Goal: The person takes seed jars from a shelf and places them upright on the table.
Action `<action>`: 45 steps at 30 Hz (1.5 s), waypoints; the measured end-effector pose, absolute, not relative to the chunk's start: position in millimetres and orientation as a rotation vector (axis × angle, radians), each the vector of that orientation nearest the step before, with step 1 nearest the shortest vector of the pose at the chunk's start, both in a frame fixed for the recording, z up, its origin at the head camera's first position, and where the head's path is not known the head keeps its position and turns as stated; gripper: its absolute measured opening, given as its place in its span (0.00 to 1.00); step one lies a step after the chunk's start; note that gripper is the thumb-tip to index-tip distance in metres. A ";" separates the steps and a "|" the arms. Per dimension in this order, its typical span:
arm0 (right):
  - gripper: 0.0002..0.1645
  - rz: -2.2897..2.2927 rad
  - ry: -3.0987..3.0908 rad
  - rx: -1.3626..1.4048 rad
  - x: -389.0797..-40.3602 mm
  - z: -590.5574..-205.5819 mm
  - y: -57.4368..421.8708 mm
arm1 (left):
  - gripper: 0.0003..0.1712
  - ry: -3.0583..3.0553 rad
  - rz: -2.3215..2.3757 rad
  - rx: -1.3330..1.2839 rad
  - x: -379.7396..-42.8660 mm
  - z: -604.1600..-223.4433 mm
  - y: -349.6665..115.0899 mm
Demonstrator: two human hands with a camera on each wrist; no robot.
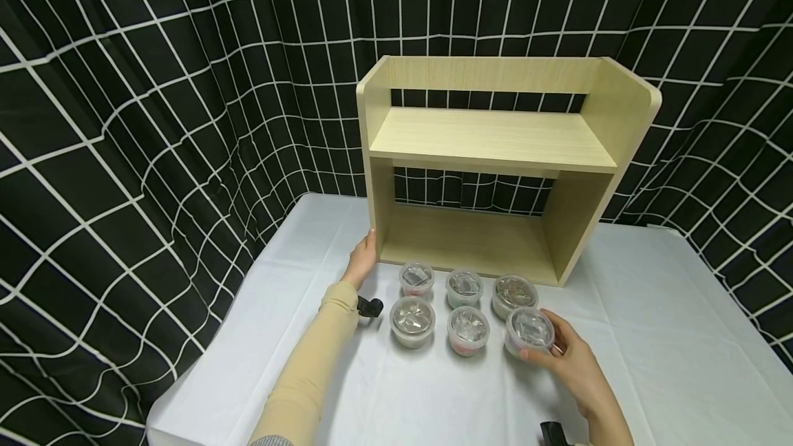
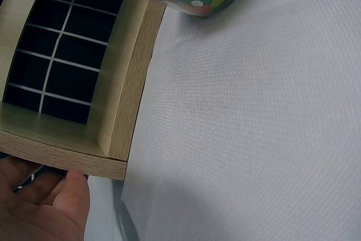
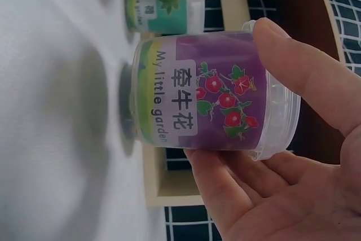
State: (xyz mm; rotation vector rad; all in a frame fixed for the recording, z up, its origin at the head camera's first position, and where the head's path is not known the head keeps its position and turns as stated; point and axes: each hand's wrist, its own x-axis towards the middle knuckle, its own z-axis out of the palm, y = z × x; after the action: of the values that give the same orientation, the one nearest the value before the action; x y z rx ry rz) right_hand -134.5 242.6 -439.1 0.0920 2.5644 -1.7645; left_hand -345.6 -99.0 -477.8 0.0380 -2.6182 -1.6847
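My right hand (image 1: 573, 363) grips a clear lidded plastic tub (image 1: 531, 330) at the front right of a group of similar tubs. In the right wrist view, that tub (image 3: 220, 91) has a purple label with red flowers and the words "My little garden"; thumb and fingers span its sides near the lid. Whether its base touches the cloth I cannot tell. My left hand (image 1: 361, 260) touches the outer left side of a light wooden shelf (image 1: 495, 140). In the left wrist view, the left hand (image 2: 53, 207) lies against the panel's lower front, its fingertips partly hidden behind it.
Several lidded tubs, among them one at front left (image 1: 412, 322) and one at front middle (image 1: 468, 331), stand in two rows before the shelf. A white cloth (image 1: 248, 349) covers the table. Black curtains with white grid lines (image 1: 155, 88) hang behind and beside it.
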 end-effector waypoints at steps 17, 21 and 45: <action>0.56 -1.741 2.533 0.136 -133.3 -451.9 243.1 | 0.43 -2.620 -1.690 0.046 -345.6 -477.8 -99.9; 0.56 -1.729 2.522 0.147 -133.3 -452.5 243.5 | 0.42 -2.613 -1.682 0.046 -346.1 -477.7 -100.3; 0.59 -1.658 2.499 0.199 -133.4 -459.6 246.9 | 0.44 -2.620 -1.678 0.067 -345.5 -478.5 -99.5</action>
State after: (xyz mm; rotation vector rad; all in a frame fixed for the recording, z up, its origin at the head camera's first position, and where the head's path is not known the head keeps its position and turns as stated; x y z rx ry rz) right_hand -133.4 246.9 -459.6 0.1988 2.4989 -1.6578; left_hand -345.5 -99.5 -478.5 0.0673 -2.6196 -1.6778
